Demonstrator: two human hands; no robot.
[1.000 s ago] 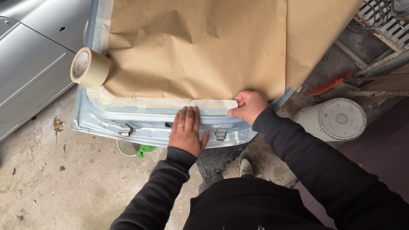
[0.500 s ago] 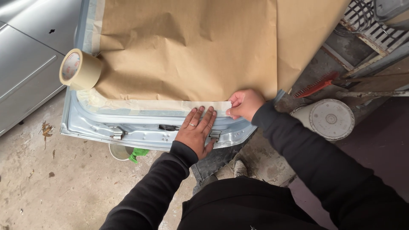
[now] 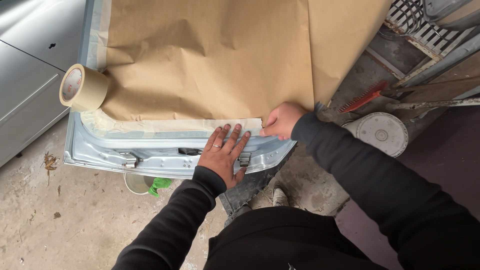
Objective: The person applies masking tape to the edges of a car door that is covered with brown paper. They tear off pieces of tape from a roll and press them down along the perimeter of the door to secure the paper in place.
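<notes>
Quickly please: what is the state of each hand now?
Left hand: open, flat, fingers spread, pressing the masking tape strip on the car door panel.
Right hand: closed, pinching the tape's end at the brown paper edge.

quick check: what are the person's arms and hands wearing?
Both arms are in long black sleeves that reach the wrists, the cuffs plain with no markings visible. The left hand is bare, no glove, with a thin band ring on one of its fingers. The right hand is also bare; no ring or watch shows on it.
</notes>
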